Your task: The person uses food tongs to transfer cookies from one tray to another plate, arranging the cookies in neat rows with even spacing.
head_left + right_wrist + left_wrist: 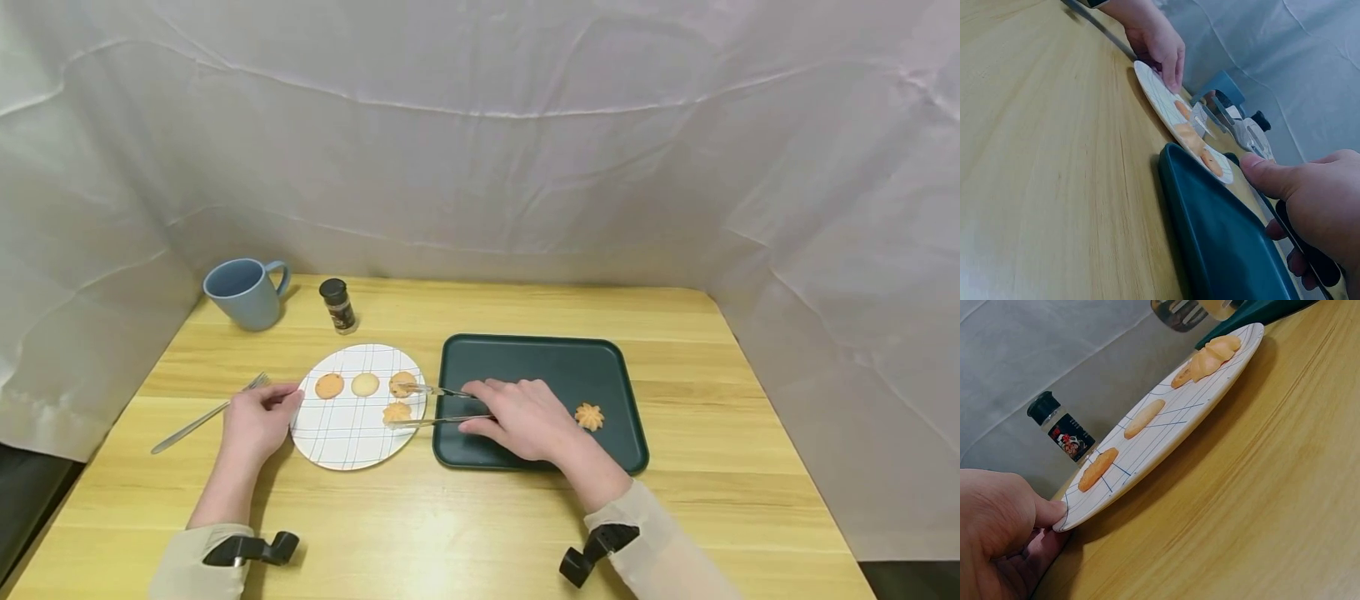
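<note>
My left hand [257,423] pinches the left rim of a white plate with blue lines [345,437], thumb on top in the left wrist view. My right hand [521,417] holds metal tongs [444,420] above the green tray, their tips reaching over the plate's right side. In the left wrist view the tong tips [1180,314] hang above the cookies, spread apart and gripping nothing. On the plate sit a speckled round cookie [329,386], a pale round cookie [365,384], another round cookie [402,383] and a flower-shaped cookie [396,413].
The dark green tray [517,358] lies right of the plate, with one flower-shaped cookie [588,417] on it. A blue mug [251,300] and a black-capped spice jar [339,307] stand at the back left. A fork [202,419] lies left of my left hand.
</note>
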`<state>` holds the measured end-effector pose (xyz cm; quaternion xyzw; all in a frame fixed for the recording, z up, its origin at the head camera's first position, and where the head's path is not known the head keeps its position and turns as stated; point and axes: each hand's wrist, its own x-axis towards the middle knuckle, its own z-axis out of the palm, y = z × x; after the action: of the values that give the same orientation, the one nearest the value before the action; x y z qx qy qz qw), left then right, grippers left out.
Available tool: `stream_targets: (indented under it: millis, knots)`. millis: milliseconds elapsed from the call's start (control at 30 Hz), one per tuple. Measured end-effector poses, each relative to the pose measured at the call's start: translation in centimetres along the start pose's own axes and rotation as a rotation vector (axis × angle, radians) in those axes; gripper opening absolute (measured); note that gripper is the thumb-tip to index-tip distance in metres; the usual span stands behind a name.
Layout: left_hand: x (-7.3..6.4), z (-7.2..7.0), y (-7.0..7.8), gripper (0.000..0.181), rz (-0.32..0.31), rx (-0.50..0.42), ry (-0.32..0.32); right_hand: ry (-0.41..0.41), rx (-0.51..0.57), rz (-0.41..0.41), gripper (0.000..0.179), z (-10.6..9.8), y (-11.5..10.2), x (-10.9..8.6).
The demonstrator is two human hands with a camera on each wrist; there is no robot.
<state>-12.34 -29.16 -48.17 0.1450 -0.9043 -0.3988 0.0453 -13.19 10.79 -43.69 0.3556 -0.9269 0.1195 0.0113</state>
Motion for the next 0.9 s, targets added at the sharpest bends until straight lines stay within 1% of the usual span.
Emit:
stream_targets:
  millis: [167,467,800,900]
  knots:
    - [0.0,0.0,0.0,0.034,-0.010,0.001,-0.002,0.024,0.001,0.022,0.058,-0.3,0.9,-1.1]
    - [0.1,-0.1,0.0,0.036,-0.018,-0.002,-0.015,0.030,0.050,0.105,0.057,-1.2,2.8,-3.8]
    - [0.1,0.1,0.0,0.036,-0.029,0.010,-0.012,0.037,0.033,0.174,0.057,-2.2,5.2,-6.9]
    - [0.1,0.1,0.0,0.036,-0.035,0.010,-0.016,0.035,0.033,0.192,0.055,-2.3,5.9,-7.8]
